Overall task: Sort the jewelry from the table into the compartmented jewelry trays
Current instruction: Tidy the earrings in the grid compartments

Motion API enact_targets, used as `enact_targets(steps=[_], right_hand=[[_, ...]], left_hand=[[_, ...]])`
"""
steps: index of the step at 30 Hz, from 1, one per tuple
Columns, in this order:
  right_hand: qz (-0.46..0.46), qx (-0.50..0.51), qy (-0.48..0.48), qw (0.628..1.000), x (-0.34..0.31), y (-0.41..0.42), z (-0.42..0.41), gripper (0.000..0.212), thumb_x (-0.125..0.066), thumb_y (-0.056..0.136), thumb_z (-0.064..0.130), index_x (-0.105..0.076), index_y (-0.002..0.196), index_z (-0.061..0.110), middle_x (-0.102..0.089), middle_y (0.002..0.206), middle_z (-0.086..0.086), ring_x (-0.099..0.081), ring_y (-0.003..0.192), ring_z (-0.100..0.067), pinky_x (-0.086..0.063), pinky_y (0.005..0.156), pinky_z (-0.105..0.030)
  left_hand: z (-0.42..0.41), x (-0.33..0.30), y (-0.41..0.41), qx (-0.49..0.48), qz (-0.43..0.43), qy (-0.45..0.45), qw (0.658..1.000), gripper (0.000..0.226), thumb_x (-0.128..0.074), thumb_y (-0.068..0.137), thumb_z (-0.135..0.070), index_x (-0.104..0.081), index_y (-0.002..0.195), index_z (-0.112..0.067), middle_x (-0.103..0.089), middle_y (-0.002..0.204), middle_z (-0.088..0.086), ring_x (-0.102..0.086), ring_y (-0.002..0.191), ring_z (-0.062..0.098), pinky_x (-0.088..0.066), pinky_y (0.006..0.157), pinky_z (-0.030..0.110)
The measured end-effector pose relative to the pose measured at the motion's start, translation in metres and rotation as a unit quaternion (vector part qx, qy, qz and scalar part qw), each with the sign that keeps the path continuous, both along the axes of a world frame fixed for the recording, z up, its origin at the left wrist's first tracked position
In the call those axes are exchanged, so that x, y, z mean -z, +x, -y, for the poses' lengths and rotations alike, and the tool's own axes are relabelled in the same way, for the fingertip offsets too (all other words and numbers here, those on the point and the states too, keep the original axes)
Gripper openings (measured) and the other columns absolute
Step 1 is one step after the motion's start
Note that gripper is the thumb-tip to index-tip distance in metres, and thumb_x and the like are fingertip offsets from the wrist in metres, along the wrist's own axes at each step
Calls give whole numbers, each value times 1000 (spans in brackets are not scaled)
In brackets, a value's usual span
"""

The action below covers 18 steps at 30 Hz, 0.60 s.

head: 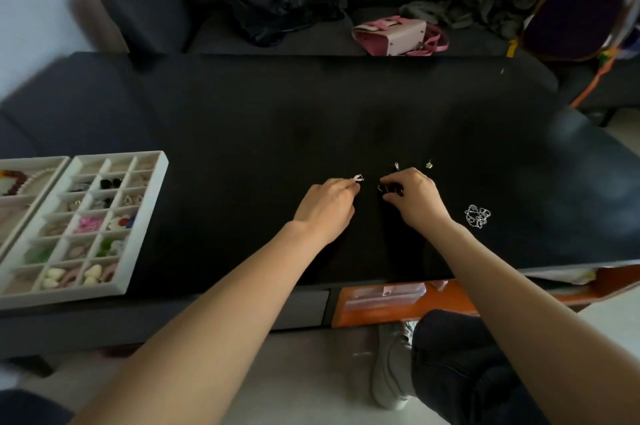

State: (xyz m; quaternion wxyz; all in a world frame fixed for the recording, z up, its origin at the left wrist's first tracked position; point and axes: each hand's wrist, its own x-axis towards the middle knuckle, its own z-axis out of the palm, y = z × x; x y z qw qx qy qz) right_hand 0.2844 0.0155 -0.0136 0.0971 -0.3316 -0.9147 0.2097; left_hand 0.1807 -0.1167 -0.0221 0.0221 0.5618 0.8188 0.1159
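Your black cloth-covered counter (277,105) carries everything; the white compartmented jewelry tray (154,196) sits at its near left edge, well apart from both hands, so whatever you lift must travel left, and your left hand (323,208) is the nearer; that hand pinches a small pale pink-and-silver earring (358,177) at its fingertips; your right hand (414,199) curls around small dark pieces (389,189); a tangled silver chain (477,215) lies right of it; nothing stands between.
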Motion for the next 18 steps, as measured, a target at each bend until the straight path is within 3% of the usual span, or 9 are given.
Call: enact_targets(steps=[4, 7, 10, 13, 18], right_hand=[[-21, -6, -18, 1000, 2, -11, -3, 28, -63, 87, 7, -66, 115, 11, -56, 121, -9, -58, 108, -20, -40, 83, -19], [-17, -21, -29, 999, -1, -18, -5, 21, -63, 88, 6, -67, 108, 9, -60, 115, -9, -59, 100, -17, -41, 79, -19], [-15, -37, -2, 999, -2, -24, -3, 15, -59, 90, 8, -68, 102, 11, -60, 110, -8, -55, 88, -11, -41, 74, -20], [-50, -43, 12, 998, -3, -28, 6, 14, -56, 92, 8, -67, 100, 11, -61, 105, -7, -56, 83, -11, -44, 71, -20], [-119, -41, -79, 989, -17, -37, 33, 13, -60, 90, 10, -67, 100, 16, -64, 99, 3, -61, 91, -7, -51, 84, -25]], left_hand=[[-9, -3, -4, -37, -36, 19, 998, 31, -47, 96, -14, -54, 126, -9, -56, 126, 7, -49, 119, 20, -43, 96, 35], [-10, -7, -9, -69, -15, 40, 997, 24, -52, 94, -11, -58, 117, -8, -60, 115, 8, -54, 109, 21, -47, 91, 35], [-4, -12, -18, -139, 107, 92, 980, 20, -54, 94, -12, -62, 113, -12, -63, 110, 5, -61, 99, 16, -52, 85, 31], [11, -22, -27, -197, 268, 180, 926, 14, -55, 94, -13, -65, 103, -13, -67, 97, -1, -64, 84, 6, -48, 73, 16], [44, -41, -33, -218, 386, 221, 869, 11, -53, 94, -13, -62, 101, -15, -68, 93, -4, -65, 78, 3, -47, 67, 14]])
